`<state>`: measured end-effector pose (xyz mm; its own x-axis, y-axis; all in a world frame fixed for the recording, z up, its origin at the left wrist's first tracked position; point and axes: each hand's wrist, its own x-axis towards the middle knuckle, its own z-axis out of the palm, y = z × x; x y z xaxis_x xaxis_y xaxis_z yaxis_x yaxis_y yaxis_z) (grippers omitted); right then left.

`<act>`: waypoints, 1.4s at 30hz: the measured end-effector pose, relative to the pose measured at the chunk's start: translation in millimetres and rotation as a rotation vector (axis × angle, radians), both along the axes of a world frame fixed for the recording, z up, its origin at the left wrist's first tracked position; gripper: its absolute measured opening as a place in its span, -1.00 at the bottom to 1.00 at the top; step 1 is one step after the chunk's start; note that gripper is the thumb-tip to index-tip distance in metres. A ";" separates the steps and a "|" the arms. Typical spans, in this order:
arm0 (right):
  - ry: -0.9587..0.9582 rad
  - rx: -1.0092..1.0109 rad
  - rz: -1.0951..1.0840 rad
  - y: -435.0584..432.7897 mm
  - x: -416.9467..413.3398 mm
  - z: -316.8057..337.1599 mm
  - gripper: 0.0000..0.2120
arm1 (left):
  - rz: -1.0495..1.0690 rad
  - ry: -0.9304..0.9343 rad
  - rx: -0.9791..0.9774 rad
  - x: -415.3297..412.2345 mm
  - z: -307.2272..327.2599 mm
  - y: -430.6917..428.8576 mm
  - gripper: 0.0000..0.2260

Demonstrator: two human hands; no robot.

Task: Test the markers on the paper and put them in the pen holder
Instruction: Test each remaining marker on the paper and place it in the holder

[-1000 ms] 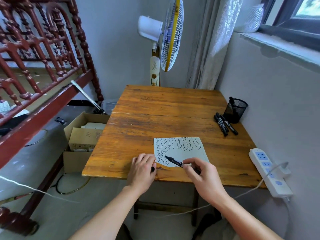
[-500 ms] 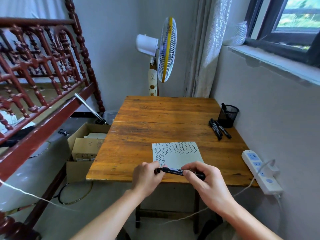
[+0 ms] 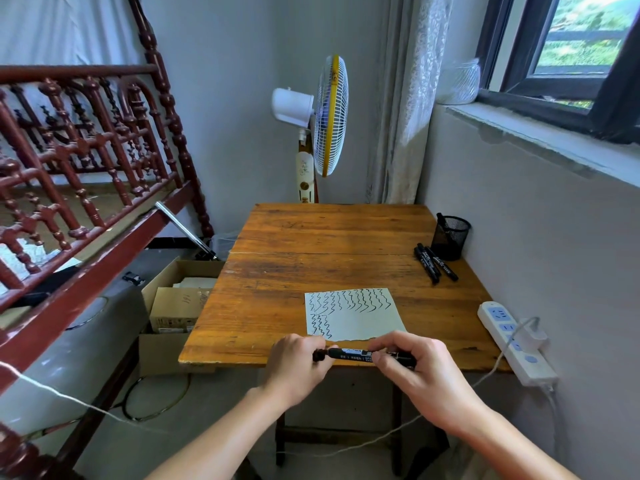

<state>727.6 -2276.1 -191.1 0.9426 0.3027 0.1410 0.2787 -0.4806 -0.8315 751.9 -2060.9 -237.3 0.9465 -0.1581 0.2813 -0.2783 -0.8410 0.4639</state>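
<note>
A black marker (image 3: 349, 353) lies level between both hands at the table's near edge. My left hand (image 3: 298, 368) pinches its cap end on the left. My right hand (image 3: 415, 372) grips the barrel on the right. Just beyond the hands lies the white paper (image 3: 360, 320), covered with black wavy lines along its top and left side. Three more black markers (image 3: 435, 263) lie at the far right of the table. Behind them a black mesh pen holder (image 3: 450, 235) stands upright with one marker inside.
The wooden table (image 3: 311, 271) stands against the right wall. A white power strip (image 3: 512, 341) with a plug and cable lies at its right edge. Left of the table are cardboard boxes (image 3: 173, 306) and a red wooden bed frame (image 3: 86, 209). A standing fan (image 3: 325, 126) is behind.
The marker tip left the paper. Both hands drew back to the table's near edge, and the left hand brought the cap onto the marker's left end.
</note>
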 end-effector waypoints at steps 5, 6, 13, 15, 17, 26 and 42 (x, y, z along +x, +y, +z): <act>0.003 0.012 0.016 -2.2 -3.1 3.4 -0.91 | 0.032 0.043 -0.101 -2.6 1.8 -4.8 -0.72; 0.003 0.010 0.019 -3.4 -2.9 4.1 -0.91 | 0.031 0.047 -0.089 -2.9 2.5 -5.3 -0.72; -0.251 -0.317 0.157 -6.5 -4.0 11.1 -0.81 | -0.113 0.050 0.310 -8.5 15.1 -13.5 -0.84; -0.266 -0.318 0.145 -4.9 -3.8 8.2 -0.80 | -0.125 0.038 0.294 -10.5 15.6 -17.5 -0.83; -0.220 -0.252 0.105 -4.3 -3.4 3.9 -0.81 | -0.107 -0.011 0.253 -11.3 15.5 -20.2 -0.81; 0.327 0.231 -0.082 2.6 5.5 -10.3 -0.72 | -0.015 -0.101 0.318 -4.1 6.2 -30.8 -0.83; 0.137 0.415 -0.646 -82.2 173.1 3.9 -0.81 | 0.284 0.191 0.213 82.8 -57.1 5.9 -0.26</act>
